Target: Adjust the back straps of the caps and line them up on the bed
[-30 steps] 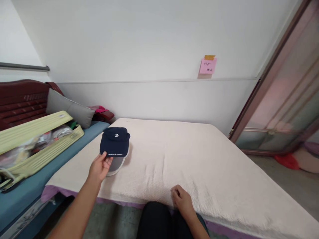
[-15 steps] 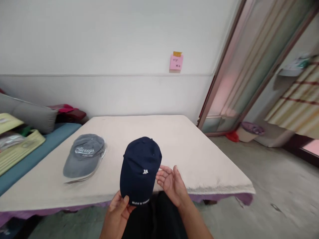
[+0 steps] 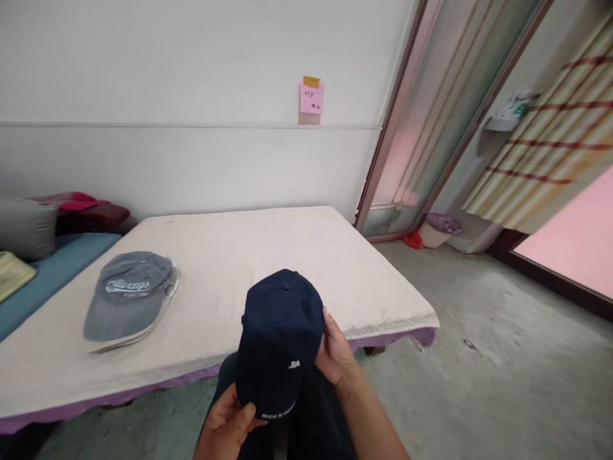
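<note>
Over my lap, at the near edge of the covered table (image 3: 230, 233), I hold the navy cap (image 3: 282, 332), its brim pointing down towards me. My left hand (image 3: 230, 421) pinches the brim, thumb on top and fingers underneath. My right hand (image 3: 338, 351) lies against the right side of the crown; its fingers are partly hidden behind the cap, so I cannot tell how far they close. The cap's hollow faces away from me, and whatever is inside it is hidden.

Towards the table's left edge rests a grey cap (image 3: 127, 297) lettered "Always", with a pale layer showing beneath its brim.

Well beyond the table's right edge, a cream bin (image 3: 433, 237) stands on the floor (image 3: 483, 306), a purple liner (image 3: 443, 223) folded over its rim; its contents I can't make out. A red item (image 3: 412, 239) lies just beside it. Higher up, a small wall shelf (image 3: 499, 125) carries white and green items (image 3: 518, 105), too blurred to identify.
</note>
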Demonstrator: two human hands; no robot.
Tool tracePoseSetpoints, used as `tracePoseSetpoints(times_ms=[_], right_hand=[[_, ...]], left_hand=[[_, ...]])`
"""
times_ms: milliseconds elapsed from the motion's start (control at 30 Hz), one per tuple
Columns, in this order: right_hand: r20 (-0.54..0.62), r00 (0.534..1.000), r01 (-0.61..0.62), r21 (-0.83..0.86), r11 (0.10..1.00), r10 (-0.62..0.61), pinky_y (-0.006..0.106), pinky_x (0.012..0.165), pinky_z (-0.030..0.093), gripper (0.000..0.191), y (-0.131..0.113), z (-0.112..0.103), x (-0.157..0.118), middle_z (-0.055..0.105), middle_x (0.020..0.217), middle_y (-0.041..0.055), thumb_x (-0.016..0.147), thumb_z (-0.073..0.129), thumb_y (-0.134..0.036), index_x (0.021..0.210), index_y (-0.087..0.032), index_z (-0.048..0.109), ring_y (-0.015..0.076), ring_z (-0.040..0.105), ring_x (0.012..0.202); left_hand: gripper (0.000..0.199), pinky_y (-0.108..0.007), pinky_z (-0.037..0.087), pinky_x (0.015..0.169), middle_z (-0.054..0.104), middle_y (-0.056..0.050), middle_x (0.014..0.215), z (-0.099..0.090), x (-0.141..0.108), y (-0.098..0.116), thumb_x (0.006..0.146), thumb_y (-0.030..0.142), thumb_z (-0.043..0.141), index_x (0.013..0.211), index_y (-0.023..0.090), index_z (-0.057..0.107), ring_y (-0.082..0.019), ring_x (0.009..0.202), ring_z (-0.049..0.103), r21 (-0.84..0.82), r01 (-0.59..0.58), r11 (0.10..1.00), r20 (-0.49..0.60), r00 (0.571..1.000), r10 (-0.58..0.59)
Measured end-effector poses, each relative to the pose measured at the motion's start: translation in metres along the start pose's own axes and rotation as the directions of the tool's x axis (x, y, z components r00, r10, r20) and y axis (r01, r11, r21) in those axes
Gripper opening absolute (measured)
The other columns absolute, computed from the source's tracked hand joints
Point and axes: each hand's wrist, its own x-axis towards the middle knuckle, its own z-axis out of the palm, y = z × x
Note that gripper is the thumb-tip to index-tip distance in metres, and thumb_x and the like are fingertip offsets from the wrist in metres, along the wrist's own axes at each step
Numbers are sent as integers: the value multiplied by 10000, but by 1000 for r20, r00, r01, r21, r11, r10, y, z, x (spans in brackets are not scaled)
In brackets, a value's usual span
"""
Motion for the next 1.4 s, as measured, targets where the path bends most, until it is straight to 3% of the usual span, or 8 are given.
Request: tracePoseSetpoints(times_ms=[200, 333, 433, 633, 800, 967, 1167, 1400], right_hand=[[79, 994, 80, -146, 986, -68, 292, 828, 487, 242, -14, 4, -20, 725, 946, 30, 747, 695, -215, 989, -210, 690, 176, 654, 859], [161, 987, 39, -207, 977, -6, 247, 686, 477, 193, -11, 10, -35, 701, 801, 16, 705, 704, -156, 896, -183, 704, 145, 624, 706], [204, 978, 85, -202, 976, -44, 260, 693, 470, 227, -11, 13, -43, 693, 800, 19, 693, 715, -171, 919, -189, 706, 154, 617, 716], [211, 967, 193, -253, 948, -141, 330, 793, 466, 329, -16, 7, -50, 698, 881, 37, 726, 697, -196, 1054, -228, 694, 185, 616, 772], [189, 951, 309, -488, 816, -247, 283, 749, 449, 123, -17, 0, -46, 655, 802, 11, 760, 679, -195, 875, -213, 720, 170, 572, 768], [234, 942, 336, -610, 718, -241, 282, 788, 423, 97, -27, 4, -49, 640, 828, 13, 791, 638, -188, 855, -209, 707, 180, 555, 826], [280, 960, 134, -466, 875, 2, 343, 791, 434, 324, -42, 8, -64, 641, 946, 82, 766, 678, -369, 1032, -184, 664, 227, 566, 871], [98, 993, 102, -463, 880, -64, 229, 639, 377, 142, -32, 20, -57, 570, 706, 8, 857, 619, -304, 863, -166, 655, 114, 499, 669]], left_hand=[[381, -505, 473, 929, 757, -105, 976, -1, -14, -7, 568, 347, 838, 933, 254, 780, -374, 993, 660, 146, 38, 989, 99, 994, -53], [402, -484, 441, 986, 751, -51, 1027, -2, -24, 19, 531, 220, 862, 909, 322, 769, -365, 1072, 627, 218, 67, 974, -22, 998, -64], [377, -443, 432, 1001, 722, -28, 1120, -7, -28, 44, 598, 189, 825, 944, 321, 757, -343, 1124, 596, 281, 69, 957, 52, 995, -87], [405, -426, 494, 907, 738, -77, 1067, -5, -22, 65, 625, 331, 771, 1018, 236, 744, -358, 1082, 620, -178, 161, 971, 346, 934, -91], [200, -410, 509, 892, 769, -74, 879, 30, -6, 72, 733, 327, 697, 880, 199, 742, -290, 937, 694, -351, 256, 901, 91, 967, -239], [223, -343, 555, 772, 752, -7, 750, 53, -4, 75, 642, 113, 762, 835, 205, 697, -225, 765, 720, -277, -31, 961, -272, 961, -47], [249, -299, 536, 666, 739, -24, 757, 50, -19, 78, 645, 162, 765, 885, 191, 705, -210, 709, 694, -114, -19, 993, -161, 987, 0], [198, -259, 448, 507, 641, -2, 561, 58, -29, 78, 655, 289, 746, 794, 149, 726, -168, 518, 596, 3, 35, 999, -90, 995, -34]])
